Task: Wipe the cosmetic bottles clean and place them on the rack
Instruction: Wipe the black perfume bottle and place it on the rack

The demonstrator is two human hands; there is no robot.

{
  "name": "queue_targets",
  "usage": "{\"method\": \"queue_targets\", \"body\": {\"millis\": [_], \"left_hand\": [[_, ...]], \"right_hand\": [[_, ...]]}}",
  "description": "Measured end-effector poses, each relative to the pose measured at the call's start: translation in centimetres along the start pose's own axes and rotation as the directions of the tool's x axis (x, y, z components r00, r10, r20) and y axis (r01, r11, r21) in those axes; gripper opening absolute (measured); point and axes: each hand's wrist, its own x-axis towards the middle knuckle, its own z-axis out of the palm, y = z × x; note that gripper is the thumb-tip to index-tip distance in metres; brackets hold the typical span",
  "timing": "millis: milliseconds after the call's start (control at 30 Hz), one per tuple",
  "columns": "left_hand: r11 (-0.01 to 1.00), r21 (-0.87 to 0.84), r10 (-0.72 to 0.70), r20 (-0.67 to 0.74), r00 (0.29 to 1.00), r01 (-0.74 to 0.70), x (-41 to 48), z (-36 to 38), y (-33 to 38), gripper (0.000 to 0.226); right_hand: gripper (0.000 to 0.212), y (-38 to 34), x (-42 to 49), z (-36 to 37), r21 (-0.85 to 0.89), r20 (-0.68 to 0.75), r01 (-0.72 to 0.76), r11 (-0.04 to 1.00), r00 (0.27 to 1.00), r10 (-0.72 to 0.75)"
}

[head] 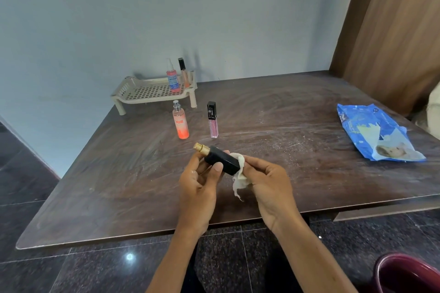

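- Left hand (198, 181): fingers and thumb curled round the black bottle (221, 162), holding it above the near part of the table (297, 112), with the thumb lying across its front face.
- Right hand (266, 181): fingers pinch a crumpled white wipe (239, 175) against the base end of the black bottle; a loose tail of the wipe hangs below.
- Black bottle: rectangular, glossy dark body, tilted nearly flat, with a gold cap (201, 148) pointing up and to the left.
- Rack (152, 93): beige perforated tray on short legs, at the far edge of the table beside the wall. On its right end stand a red spray bottle (173, 79) with a blue label and a slim peach tube (183, 74) with a black cap.
- Orange spray bottle (181, 123) and pink gloss tube (212, 121): upright on the table, near each other, just in front of the rack.
- Blue wipes pack (376, 133): flat on the table's right side, well apart from the bottles.
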Motion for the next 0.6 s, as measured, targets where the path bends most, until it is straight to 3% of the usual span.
{"method": "queue_targets", "body": {"millis": [233,333,433,533,600], "left_hand": [[0.959,0.273,0.088,-0.014,0.996,-0.081,-0.1,0.2,-0.1,0.029],[0.959,0.273,0.085,-0.016,0.996,-0.077,-0.1,0.5,0.1,0.027],[0.946,0.304,0.112,0.032,0.993,-0.116,-0.4,0.8,0.6,0.028],[0.91,0.371,0.161,0.091,0.983,-0.183,-0.6,1.0,0.7,0.033],[0.908,0.37,0.172,0.098,0.98,-0.196,-0.5,0.8,0.4,0.037]], "right_hand": [[0.016,1.1,-1.1,-0.5,0.122,0.014,-0.077,0.99,0.997,0.076],[0.017,0.9,-1.7,-0.8,0.111,-0.018,-0.037,0.993,0.999,0.04],[0.02,0.2,-1.6,-1.1,-0.254,-0.148,0.23,0.939,0.951,-0.273],[0.021,-1.1,-0.7,-0.7,-0.545,0.033,0.395,0.74,0.891,-0.452],[0.021,-1.6,-0.4,0.1,-0.58,0.122,0.485,0.654,0.846,-0.52]]}}
